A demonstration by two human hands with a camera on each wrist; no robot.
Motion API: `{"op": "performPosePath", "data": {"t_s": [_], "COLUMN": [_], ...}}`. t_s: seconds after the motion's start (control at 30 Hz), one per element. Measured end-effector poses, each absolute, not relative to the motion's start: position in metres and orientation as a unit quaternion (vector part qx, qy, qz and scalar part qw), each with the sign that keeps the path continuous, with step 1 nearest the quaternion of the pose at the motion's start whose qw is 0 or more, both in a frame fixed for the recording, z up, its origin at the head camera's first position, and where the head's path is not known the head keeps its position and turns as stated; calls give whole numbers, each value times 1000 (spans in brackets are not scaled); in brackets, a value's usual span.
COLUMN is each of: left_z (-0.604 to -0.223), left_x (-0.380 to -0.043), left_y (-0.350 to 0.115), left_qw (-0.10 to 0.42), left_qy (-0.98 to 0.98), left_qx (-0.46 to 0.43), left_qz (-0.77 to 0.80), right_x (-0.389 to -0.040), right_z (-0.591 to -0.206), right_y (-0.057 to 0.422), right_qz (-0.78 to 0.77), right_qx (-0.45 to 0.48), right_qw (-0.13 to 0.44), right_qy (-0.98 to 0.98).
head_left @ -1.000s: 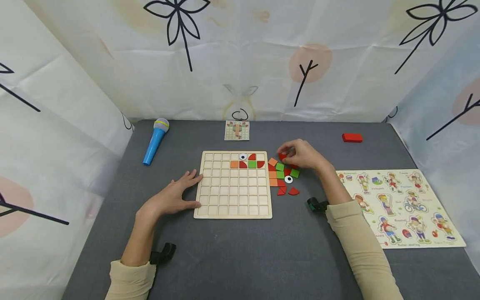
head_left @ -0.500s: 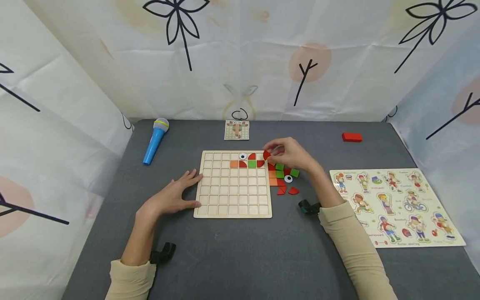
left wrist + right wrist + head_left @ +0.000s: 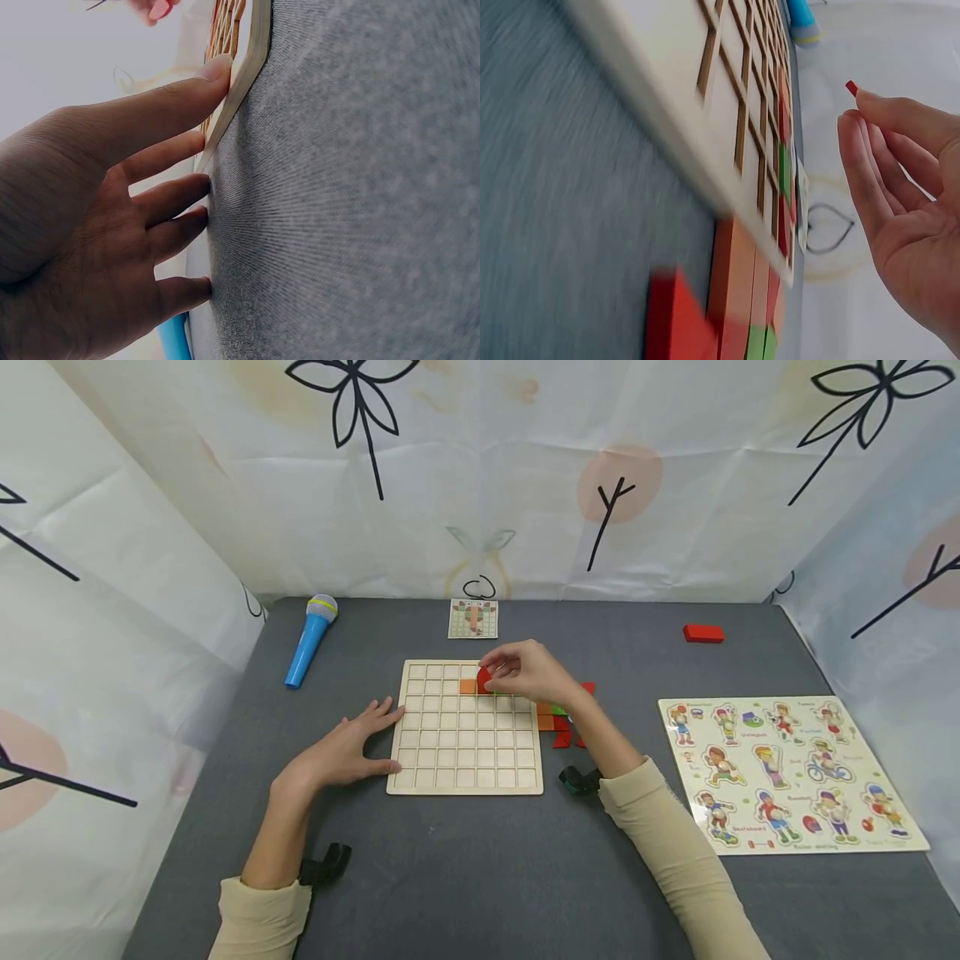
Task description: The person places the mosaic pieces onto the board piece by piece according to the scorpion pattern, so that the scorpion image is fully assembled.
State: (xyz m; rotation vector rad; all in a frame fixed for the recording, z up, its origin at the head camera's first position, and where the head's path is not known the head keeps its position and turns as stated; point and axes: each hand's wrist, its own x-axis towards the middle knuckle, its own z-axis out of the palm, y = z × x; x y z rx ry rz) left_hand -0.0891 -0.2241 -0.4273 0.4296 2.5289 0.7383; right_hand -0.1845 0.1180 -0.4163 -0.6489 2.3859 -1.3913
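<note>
A wooden grid board (image 3: 465,759) lies flat in the middle of the table. My right hand (image 3: 529,673) is over its upper part, pinching a red tile (image 3: 483,682) between thumb and fingers. The right wrist view shows this tile (image 3: 852,88) raised off the board. An orange square tile (image 3: 468,687) sits in the grid, and a green one (image 3: 784,169) appears in the right wrist view; other placed tiles are hidden by my right hand. With fingers spread, my left hand (image 3: 340,752) touches the board's left edge at thumb and index finger.
Several loose red, orange and green tiles (image 3: 545,723) lie against the board's right side, partly behind my forearm. A pattern card (image 3: 473,620) lies beyond the board. Around are a blue toy microphone (image 3: 306,647), a red block (image 3: 703,633) and a picture board (image 3: 795,777).
My right hand has picked up a red tile from the loose pile and carried it left over the board's upper rows. The left hand stays at the board's edge.
</note>
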Motion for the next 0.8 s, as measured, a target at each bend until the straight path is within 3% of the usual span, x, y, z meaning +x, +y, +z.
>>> {"op": "performPosePath", "data": {"t_s": [0.53, 0.8], "left_z": [-427, -427], "left_x": [-89, -88], "left_y": [-225, -225], "left_qw": [230, 227], "left_qy": [920, 921], "left_qx": [161, 162], "left_qz": [275, 273], "right_x": [-188, -192], "right_z": [-418, -423], "right_y": [62, 47], "right_qz": [-367, -312], "right_qx": [-259, -231], "right_qw": [136, 128], "right_qy": [883, 913]}}
